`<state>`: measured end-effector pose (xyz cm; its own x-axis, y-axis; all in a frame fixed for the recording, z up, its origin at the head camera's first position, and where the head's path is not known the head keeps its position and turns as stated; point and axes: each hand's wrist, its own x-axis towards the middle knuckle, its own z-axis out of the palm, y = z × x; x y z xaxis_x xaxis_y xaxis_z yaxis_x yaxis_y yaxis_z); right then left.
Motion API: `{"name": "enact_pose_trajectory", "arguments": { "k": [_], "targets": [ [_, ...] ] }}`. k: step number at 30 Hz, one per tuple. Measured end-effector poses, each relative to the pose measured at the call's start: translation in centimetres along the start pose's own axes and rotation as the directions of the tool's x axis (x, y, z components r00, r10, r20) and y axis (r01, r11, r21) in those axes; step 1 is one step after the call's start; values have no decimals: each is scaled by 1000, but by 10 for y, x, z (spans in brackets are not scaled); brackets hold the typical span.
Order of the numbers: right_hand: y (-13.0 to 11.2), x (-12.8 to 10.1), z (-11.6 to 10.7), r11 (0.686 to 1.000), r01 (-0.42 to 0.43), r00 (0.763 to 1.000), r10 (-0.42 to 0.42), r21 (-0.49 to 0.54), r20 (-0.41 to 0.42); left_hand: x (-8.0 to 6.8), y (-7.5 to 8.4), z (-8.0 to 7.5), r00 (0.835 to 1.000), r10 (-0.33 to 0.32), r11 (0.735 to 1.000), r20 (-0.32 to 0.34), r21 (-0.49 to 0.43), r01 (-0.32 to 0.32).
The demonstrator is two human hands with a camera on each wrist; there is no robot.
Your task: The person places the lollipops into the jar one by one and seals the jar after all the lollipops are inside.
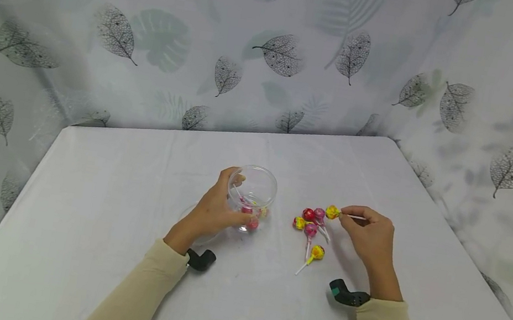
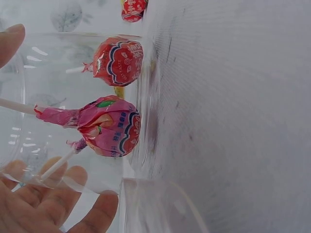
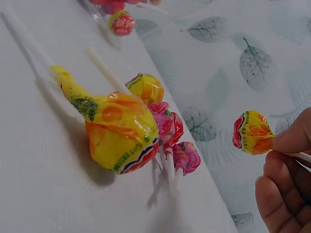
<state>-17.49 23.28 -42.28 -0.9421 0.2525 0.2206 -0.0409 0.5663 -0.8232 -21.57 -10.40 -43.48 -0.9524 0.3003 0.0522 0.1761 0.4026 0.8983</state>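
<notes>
Left hand (image 1: 213,212) wraps the clear jar (image 1: 252,193) mid-table, lollipops inside. Right hand (image 1: 367,236) pinches a yellow lollipop (image 1: 332,212) by its stick, just above the loose pile (image 1: 311,229). Table edges (image 1: 490,309) well off

jar (image 2: 73,43): rim cut by frame | lollipop (image 2: 132,8): top cropped

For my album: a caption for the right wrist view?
Right hand pinches a yellow-wrapped lollipop by its stick above loose lollipops on the table.
</notes>
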Motion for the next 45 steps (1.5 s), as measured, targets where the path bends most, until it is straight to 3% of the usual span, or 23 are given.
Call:
{"name": "enact_pose_trajectory", "arguments": {
  "k": [23, 45],
  "targets": [
    [-36, 9, -3, 993, 69, 997, -71, 98, 21, 1, 0, 1, 1000, 3, 1000, 0, -14, -3],
    [-66, 17, 5, 954, 183, 982, -190, 239, 10, 2, -3, 1, 1000, 31, 1000, 3, -6, -31]
  ]
}}
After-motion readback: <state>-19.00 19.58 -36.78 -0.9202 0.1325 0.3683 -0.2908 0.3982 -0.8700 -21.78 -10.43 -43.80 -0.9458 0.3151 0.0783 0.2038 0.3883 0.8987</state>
